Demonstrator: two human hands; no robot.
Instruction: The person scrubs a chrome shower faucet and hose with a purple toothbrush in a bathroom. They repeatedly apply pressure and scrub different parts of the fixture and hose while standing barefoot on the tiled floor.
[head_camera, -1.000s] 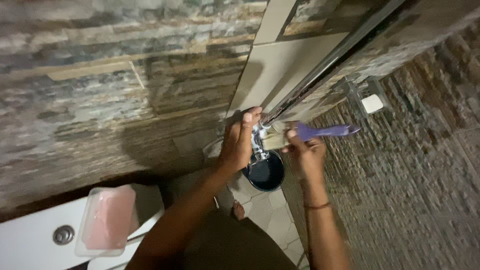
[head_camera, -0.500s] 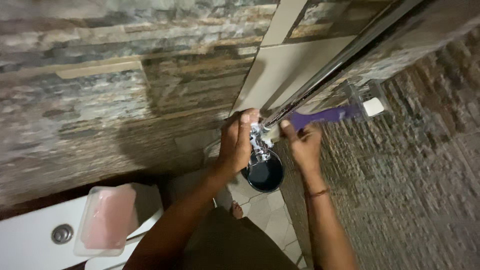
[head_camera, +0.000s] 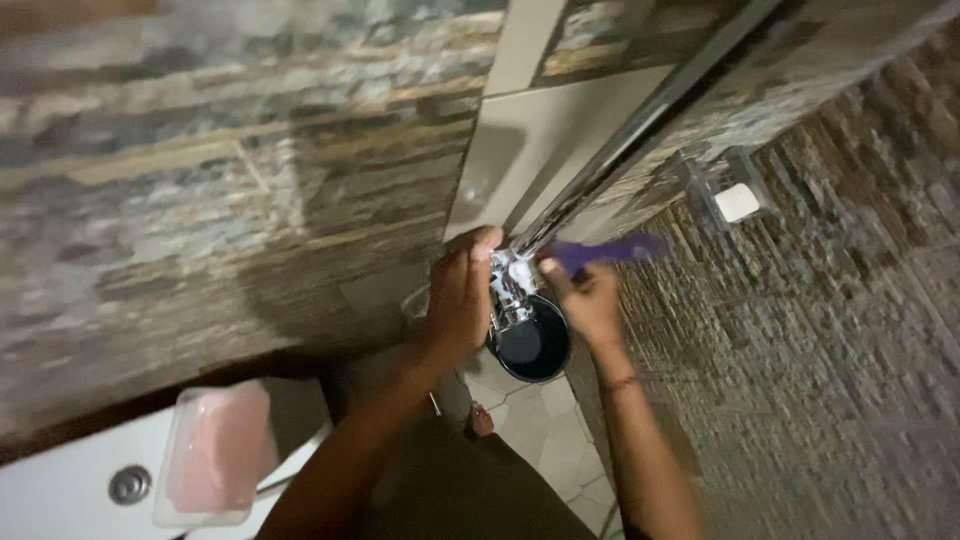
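Fingers (head_camera: 560, 275) pinch a purple plastic toothbrush (head_camera: 610, 250); left hand (head_camera: 460, 300) grips shiny chrome tap (head_camera: 510, 290).

right hand (head_camera: 592, 300) | purple brush (head_camera: 610, 250) swung from level to tilted, back onto chrome fitting (head_camera: 510, 290)

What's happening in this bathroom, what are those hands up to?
A person is working at a chrome tap fitting on the wall. The left hand rests on its side, while the right hand holds a purple brush with its head at the fitting. A dark bucket sits on the floor below.
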